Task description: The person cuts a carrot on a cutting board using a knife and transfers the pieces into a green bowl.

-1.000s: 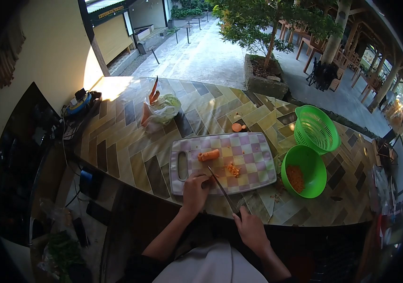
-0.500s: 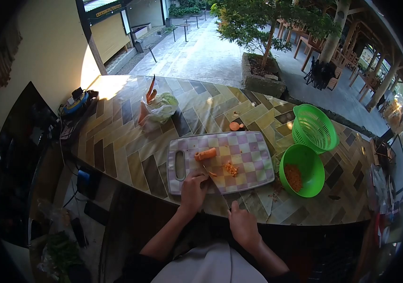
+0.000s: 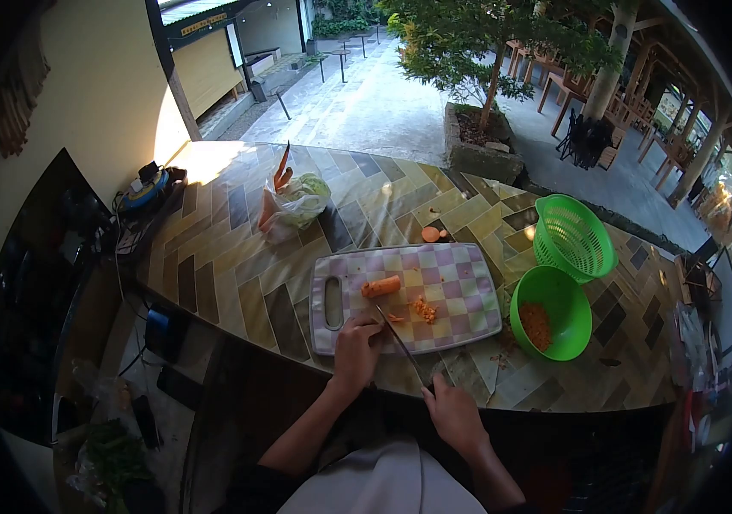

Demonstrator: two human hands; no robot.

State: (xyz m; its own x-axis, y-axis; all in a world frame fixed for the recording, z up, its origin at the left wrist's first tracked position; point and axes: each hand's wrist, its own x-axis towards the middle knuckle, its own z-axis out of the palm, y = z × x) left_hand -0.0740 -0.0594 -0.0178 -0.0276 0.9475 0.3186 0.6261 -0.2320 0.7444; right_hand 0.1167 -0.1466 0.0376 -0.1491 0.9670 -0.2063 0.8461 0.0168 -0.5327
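Note:
A checkered cutting board [image 3: 349, 334] lies in front of me. My left hand [image 3: 357, 347] is at its near left edge, fingers bent and pressed together on a small piece of carrot, mostly hidden under the fingertips. My right hand [image 3: 453, 413] grips a knife [image 3: 400, 343] by its handle. The blade points away and to the left, its tip beside my left fingertips. Just right of the blade lie thin carrot strips [image 3: 395, 318]. Farther right is a small heap of diced carrot [image 3: 423, 310]. A thick peeled carrot chunk [image 3: 380, 286] rests behind my left hand.
Right of the board stands a green bowl [image 3: 573, 321] holding chopped carrot, with a green colander [image 3: 567, 231] behind it. Carrot ends [image 3: 432, 234] lie beyond the board. A plastic bag [image 3: 293, 210] with vegetables sits at the back left of the tiled table [image 3: 238, 274].
The knife has swung into clearer view, its blade now beside my left fingertips. My right hand has shifted slightly right and down. The whole view has moved a little.

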